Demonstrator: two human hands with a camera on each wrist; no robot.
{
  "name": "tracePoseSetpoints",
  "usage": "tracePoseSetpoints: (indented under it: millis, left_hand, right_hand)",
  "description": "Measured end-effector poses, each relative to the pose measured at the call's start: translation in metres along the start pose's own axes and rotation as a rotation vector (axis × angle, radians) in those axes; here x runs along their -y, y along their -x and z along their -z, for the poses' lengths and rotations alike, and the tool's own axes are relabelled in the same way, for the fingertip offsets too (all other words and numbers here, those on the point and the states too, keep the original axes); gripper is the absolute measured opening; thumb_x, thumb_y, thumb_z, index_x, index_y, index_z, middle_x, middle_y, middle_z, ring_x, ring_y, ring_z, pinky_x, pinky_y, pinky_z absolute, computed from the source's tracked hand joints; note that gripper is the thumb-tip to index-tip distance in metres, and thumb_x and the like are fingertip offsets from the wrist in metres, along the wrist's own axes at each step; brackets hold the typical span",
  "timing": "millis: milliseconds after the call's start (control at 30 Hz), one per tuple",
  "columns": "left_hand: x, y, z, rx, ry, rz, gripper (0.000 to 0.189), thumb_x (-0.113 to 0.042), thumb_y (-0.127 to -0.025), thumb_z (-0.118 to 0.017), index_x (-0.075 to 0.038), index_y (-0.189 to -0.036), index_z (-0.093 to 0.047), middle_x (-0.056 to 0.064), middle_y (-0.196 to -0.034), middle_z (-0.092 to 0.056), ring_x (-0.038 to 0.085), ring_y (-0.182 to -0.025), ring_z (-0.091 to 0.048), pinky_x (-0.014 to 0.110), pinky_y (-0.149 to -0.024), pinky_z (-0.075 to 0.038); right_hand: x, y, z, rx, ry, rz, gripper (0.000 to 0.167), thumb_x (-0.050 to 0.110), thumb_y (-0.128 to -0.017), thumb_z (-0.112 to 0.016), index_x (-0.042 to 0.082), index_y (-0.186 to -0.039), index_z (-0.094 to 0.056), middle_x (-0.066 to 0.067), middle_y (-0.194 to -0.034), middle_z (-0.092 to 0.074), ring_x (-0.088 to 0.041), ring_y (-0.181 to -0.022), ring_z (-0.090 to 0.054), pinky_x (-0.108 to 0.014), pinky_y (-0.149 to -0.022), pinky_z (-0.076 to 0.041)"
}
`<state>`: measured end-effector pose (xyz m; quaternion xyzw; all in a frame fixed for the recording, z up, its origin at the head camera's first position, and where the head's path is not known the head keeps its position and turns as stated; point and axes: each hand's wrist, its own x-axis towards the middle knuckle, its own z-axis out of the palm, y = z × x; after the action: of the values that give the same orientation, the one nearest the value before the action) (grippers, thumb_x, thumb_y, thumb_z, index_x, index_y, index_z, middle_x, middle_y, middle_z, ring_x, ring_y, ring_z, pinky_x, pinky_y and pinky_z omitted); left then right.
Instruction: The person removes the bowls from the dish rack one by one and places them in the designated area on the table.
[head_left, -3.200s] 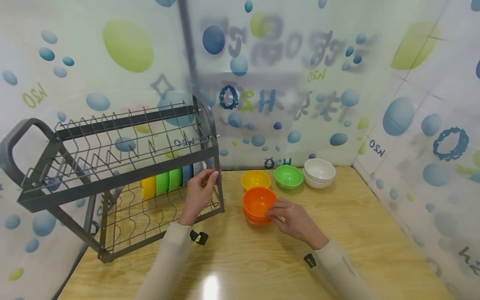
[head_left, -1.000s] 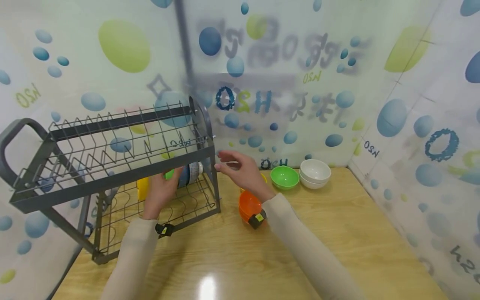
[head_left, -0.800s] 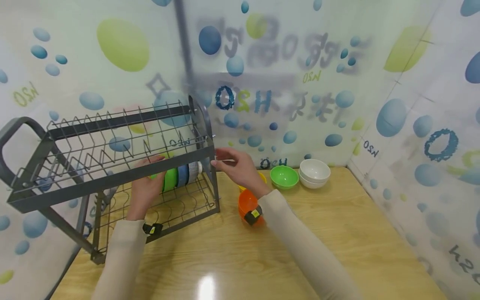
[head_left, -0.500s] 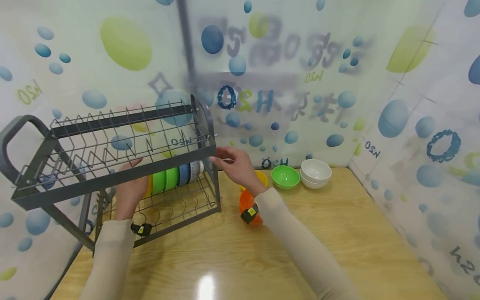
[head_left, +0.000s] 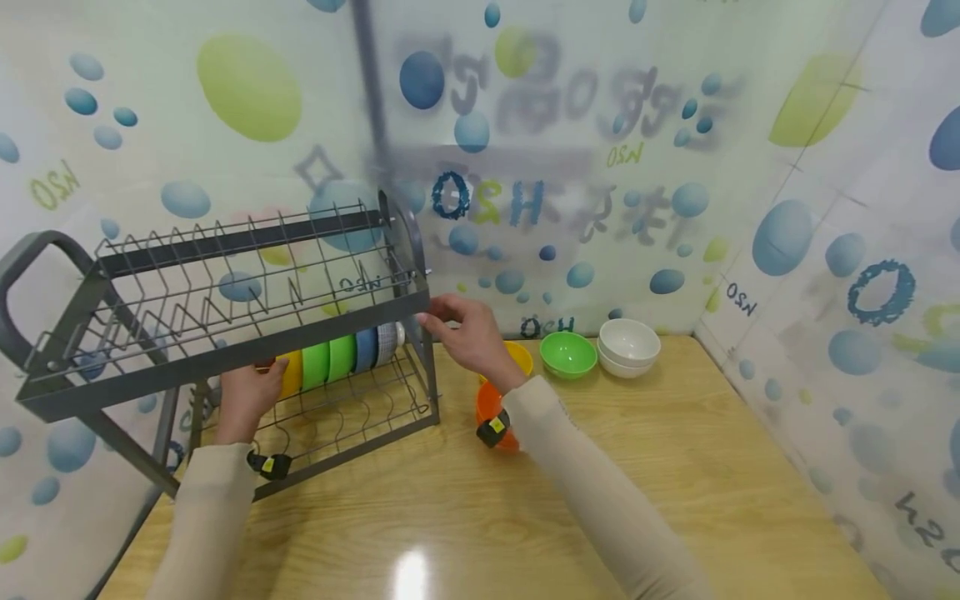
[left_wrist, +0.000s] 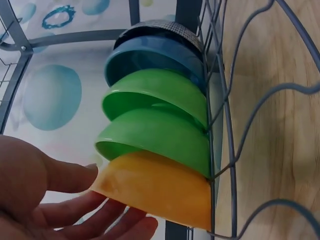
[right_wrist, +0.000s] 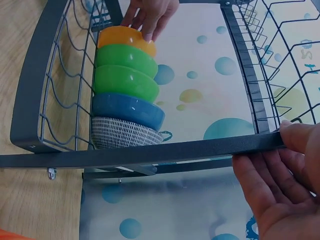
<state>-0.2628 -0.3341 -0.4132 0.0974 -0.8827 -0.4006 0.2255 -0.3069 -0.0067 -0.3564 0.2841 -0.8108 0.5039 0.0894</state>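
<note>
On the lower tier of a grey metal dish rack (head_left: 225, 356), bowls stand on edge in a row. At the left end my left hand (head_left: 247, 400) pinches the rim of a yellow bowl (left_wrist: 155, 187) between thumb and fingers. Two green bowls (right_wrist: 125, 82), a blue bowl (right_wrist: 127, 110) and a black-and-white patterned bowl (right_wrist: 125, 132) follow beside it. My right hand (head_left: 468, 337) grips the rack's right upright, thumb on one side and fingers on the other, as the right wrist view shows.
Stacked orange bowls (head_left: 489, 402), partly behind my right wrist, stand on the wooden table (head_left: 637, 467). Behind them are another yellow bowl (head_left: 522, 357), a green bowl (head_left: 567, 354) and stacked white bowls (head_left: 630, 343). The patterned wall (head_left: 487, 100) closes the back.
My right hand has gone from the orange bowls to the rack's right upright. My left hand has left that upright and travelled left along the row to the yellow bowl.
</note>
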Motion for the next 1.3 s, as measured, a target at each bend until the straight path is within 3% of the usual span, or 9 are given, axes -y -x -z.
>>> tracePoseSetpoints:
  millis: [167, 333, 567, 667, 767, 833, 1000, 1200, 1300]
  left_hand:
    - [0.004, 0.0, -0.001, 0.014, -0.04, 0.009, 0.039, -0.006, -0.103, -0.057, 0.009, -0.137, -0.046, 0.035, -0.117, -0.051, 0.054, -0.113, -0.056, 0.063, -0.09, -0.052]
    - [0.005, 0.0, -0.002, 0.036, -0.025, 0.036, 0.05, -0.007, -0.103, -0.056, 0.007, -0.149, -0.04, 0.038, -0.129, -0.049, 0.057, -0.12, -0.055, 0.064, -0.091, -0.053]
    - [0.003, -0.002, -0.002, 0.033, -0.061, 0.043, 0.047, -0.008, -0.102, -0.057, 0.008, -0.145, -0.044, 0.036, -0.124, -0.052, 0.053, -0.112, -0.057, 0.054, -0.076, -0.054]
    - [0.004, -0.005, -0.002, 0.02, -0.075, 0.048, 0.032, -0.006, -0.101, -0.057, 0.009, -0.129, -0.052, 0.029, -0.1, -0.055, 0.044, -0.087, -0.059, 0.044, -0.062, -0.049]
    - [0.006, -0.007, 0.0, 0.004, -0.075, 0.074, 0.015, -0.003, -0.1, -0.054, 0.007, -0.11, -0.057, 0.018, -0.08, -0.053, 0.028, -0.064, -0.051, 0.036, -0.052, -0.041]
    - [0.007, -0.008, 0.0, -0.009, -0.068, 0.098, 0.011, -0.001, -0.099, -0.051, 0.006, -0.097, -0.059, 0.021, -0.072, -0.055, 0.022, -0.056, -0.048, 0.033, -0.048, -0.038]
    - [0.011, -0.009, 0.0, -0.055, -0.042, 0.163, 0.018, 0.001, -0.098, -0.045, 0.007, -0.091, -0.061, 0.028, -0.098, -0.067, 0.026, -0.068, -0.053, 0.034, -0.053, -0.039]
    - [0.011, -0.009, 0.004, -0.17, 0.07, 0.215, 0.014, -0.009, -0.101, -0.04, -0.006, -0.089, -0.048, 0.011, -0.084, -0.04, 0.025, -0.073, -0.035, 0.038, -0.072, -0.031]
    - [0.01, -0.008, 0.004, -0.227, 0.127, 0.209, 0.017, -0.016, -0.104, -0.04, -0.008, -0.101, -0.055, 0.004, -0.09, -0.045, 0.02, -0.08, -0.04, 0.035, -0.077, -0.035]
  right_hand:
    - [-0.001, 0.0, -0.001, 0.0, 0.017, 0.013, 0.027, 0.03, -0.103, -0.064, 0.012, -0.122, -0.071, -0.005, -0.11, -0.076, -0.019, -0.102, -0.071, -0.027, -0.078, -0.059]
    - [0.0, 0.001, -0.001, 0.002, 0.033, -0.009, 0.028, 0.032, -0.103, -0.063, 0.013, -0.123, -0.07, -0.004, -0.112, -0.075, -0.019, -0.105, -0.07, -0.03, -0.082, -0.059]
    - [0.001, 0.002, -0.001, -0.003, 0.035, -0.015, 0.029, 0.032, -0.104, -0.063, 0.013, -0.123, -0.07, -0.004, -0.112, -0.076, -0.019, -0.105, -0.07, -0.032, -0.085, -0.059]
    - [0.0, 0.002, -0.002, -0.005, 0.029, -0.008, 0.028, 0.032, -0.104, -0.063, 0.013, -0.123, -0.07, -0.004, -0.111, -0.076, -0.019, -0.104, -0.07, -0.031, -0.084, -0.059]
    - [-0.001, 0.002, -0.002, -0.004, 0.02, -0.001, 0.028, 0.032, -0.104, -0.063, 0.013, -0.123, -0.07, -0.004, -0.11, -0.076, -0.019, -0.104, -0.071, -0.03, -0.083, -0.059]
    - [-0.001, 0.002, -0.003, -0.003, 0.011, 0.003, 0.028, 0.031, -0.104, -0.063, 0.012, -0.123, -0.07, -0.005, -0.11, -0.076, -0.019, -0.104, -0.071, -0.03, -0.083, -0.059]
    - [-0.002, 0.002, -0.004, -0.004, -0.001, 0.011, 0.028, 0.03, -0.104, -0.063, 0.011, -0.123, -0.07, -0.006, -0.109, -0.076, -0.02, -0.103, -0.071, -0.028, -0.081, -0.059]
    - [-0.004, 0.002, -0.005, -0.013, -0.011, 0.022, 0.028, 0.029, -0.104, -0.063, 0.01, -0.124, -0.069, -0.007, -0.109, -0.076, -0.02, -0.102, -0.072, -0.033, -0.088, -0.06]
    - [-0.005, 0.002, -0.005, -0.021, -0.024, 0.024, 0.029, 0.029, -0.103, -0.064, 0.01, -0.124, -0.069, -0.008, -0.11, -0.076, -0.021, -0.102, -0.072, -0.037, -0.093, -0.06]
